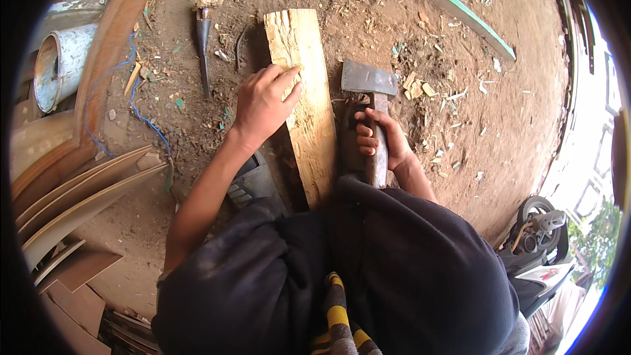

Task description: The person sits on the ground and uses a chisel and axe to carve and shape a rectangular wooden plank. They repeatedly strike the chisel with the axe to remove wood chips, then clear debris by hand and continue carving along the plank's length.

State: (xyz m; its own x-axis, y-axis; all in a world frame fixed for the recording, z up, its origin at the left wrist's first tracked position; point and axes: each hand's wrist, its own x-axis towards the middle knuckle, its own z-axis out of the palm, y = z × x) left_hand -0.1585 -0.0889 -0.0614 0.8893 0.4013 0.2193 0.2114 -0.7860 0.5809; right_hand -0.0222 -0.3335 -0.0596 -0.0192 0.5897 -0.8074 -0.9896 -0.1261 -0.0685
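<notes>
A pale, rough-hewn wooden plank [305,118] runs lengthwise in front of me, its near end reaching my dark-clothed lap. My left hand [266,98] lies over the plank's left edge. Its fingers are bent, and the fingertips and thumb press on the upper face; whether a small splinter is between them is hidden. To the right of the plank, my right hand [386,138] is closed round the wooden handle of a hatchet [368,80]. The hatchet's broad grey metal head points away from me, just beside the plank and apart from it.
A chisel [204,46] with a battered top lies on the dirt at left. Wood chips [417,87] are scattered at right. A green-edged board [447,3] lies farther off. Curved sheets [92,197], a pipe [66,66] and blue string [141,115] are at left; a motorbike [539,243] stands right.
</notes>
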